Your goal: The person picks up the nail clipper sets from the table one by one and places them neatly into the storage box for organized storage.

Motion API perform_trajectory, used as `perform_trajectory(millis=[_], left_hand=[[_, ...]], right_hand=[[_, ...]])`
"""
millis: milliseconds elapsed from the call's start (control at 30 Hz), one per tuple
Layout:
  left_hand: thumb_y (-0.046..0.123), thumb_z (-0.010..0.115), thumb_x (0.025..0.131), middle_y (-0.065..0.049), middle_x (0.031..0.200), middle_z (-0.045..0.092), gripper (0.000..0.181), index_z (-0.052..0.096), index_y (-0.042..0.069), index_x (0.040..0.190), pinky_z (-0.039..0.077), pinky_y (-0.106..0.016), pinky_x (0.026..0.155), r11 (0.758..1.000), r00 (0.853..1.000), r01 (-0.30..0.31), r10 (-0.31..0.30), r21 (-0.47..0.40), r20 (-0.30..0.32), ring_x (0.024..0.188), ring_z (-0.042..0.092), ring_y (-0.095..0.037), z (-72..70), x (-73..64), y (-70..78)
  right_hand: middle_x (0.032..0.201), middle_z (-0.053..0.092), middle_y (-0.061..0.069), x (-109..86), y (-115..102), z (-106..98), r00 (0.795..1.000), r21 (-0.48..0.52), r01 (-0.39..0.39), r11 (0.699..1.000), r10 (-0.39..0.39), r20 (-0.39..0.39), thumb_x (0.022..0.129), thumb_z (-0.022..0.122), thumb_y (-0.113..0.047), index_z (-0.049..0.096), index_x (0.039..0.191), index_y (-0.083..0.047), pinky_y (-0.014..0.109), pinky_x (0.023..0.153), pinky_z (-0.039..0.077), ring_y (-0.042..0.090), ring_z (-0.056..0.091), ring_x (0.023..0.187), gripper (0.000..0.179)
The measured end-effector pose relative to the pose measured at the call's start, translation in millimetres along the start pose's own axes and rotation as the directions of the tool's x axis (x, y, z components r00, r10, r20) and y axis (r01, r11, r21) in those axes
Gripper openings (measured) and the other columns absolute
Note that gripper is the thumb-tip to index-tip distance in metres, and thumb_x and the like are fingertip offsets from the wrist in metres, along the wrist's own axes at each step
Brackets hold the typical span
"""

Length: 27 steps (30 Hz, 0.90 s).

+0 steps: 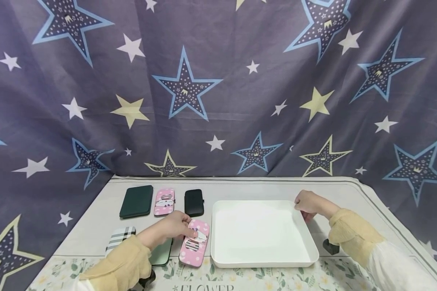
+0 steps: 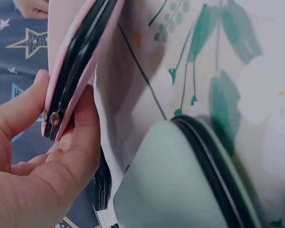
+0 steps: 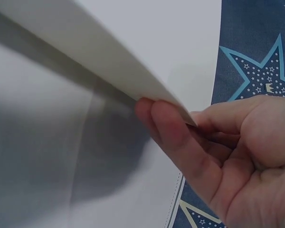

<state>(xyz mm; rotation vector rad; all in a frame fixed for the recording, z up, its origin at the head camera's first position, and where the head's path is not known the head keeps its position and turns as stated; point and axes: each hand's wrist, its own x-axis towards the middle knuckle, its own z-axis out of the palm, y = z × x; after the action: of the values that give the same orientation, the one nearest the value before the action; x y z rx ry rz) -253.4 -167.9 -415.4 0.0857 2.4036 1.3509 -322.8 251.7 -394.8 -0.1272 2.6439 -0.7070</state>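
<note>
Pink case (image 1: 194,245) in left hand (image 1: 173,226), edge just beside white tray (image 1: 263,234)

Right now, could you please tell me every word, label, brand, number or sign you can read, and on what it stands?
"FLOWER": on the tablecloth, after a small star-like mark; cut off along the bottom.
Pink case in the left hand and second pink case: printed pictures; any lettering is too small to read.
No brand or number is legible.
</note>
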Motion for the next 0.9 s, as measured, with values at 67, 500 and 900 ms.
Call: perform_trajectory(millis=[67, 500, 900], left_hand=[[0.008, 0.076, 0.077, -0.002, 0.071, 0.062, 0.020, 0.062, -0.001, 0.087, 0.050, -0.027, 0.059, 0.999, 1.000, 0.000, 0.001, -0.050, 0.007, 0.063, 0.055, -0.010, -2.4, -0.7, 0.0], [0.006, 0.071, 0.082, -0.003, 0.072, 0.064, 0.035, 0.058, -0.010, 0.110, 0.057, -0.027, 0.062, 0.949, 1.000, 0.017, -0.015, -0.314, 0.010, 0.062, 0.059, -0.007, -14.7, 3.2, 27.0], [0.007, 0.069, 0.084, -0.007, 0.080, 0.066, 0.036, 0.057, -0.012, 0.112, 0.057, -0.028, 0.065, 0.951, 1.000, -0.028, 0.026, -0.308, -0.012, 0.067, 0.062, -0.011, 4.5, 14.5, 69.2]], right_hand=[[0.063, 0.065, 0.010, 0.1, 0, 0, 1.000, -0.004, 0.004, 1.000, -0.004, 0.003, 0.089, 0.048, -0.002, 0.066, 0.095, 0.007, 0.029, 0.053, 0.057, 0.017, 0.064, 0.053, 0.021], [0.063, 0.065, 0.011, -3.2, -4, -2, 1.000, 0.000, -0.011, 1.000, 0.011, 0.025, 0.089, 0.048, -0.001, 0.063, 0.103, 0.011, 0.030, 0.054, 0.057, 0.017, 0.065, 0.052, 0.024], [0.063, 0.064, 0.011, -2.9, -6, -3, 1.000, -0.028, -0.002, 1.000, 0.003, 0.018, 0.088, 0.049, -0.001, 0.065, 0.098, 0.011, 0.030, 0.054, 0.057, 0.017, 0.064, 0.052, 0.022]])
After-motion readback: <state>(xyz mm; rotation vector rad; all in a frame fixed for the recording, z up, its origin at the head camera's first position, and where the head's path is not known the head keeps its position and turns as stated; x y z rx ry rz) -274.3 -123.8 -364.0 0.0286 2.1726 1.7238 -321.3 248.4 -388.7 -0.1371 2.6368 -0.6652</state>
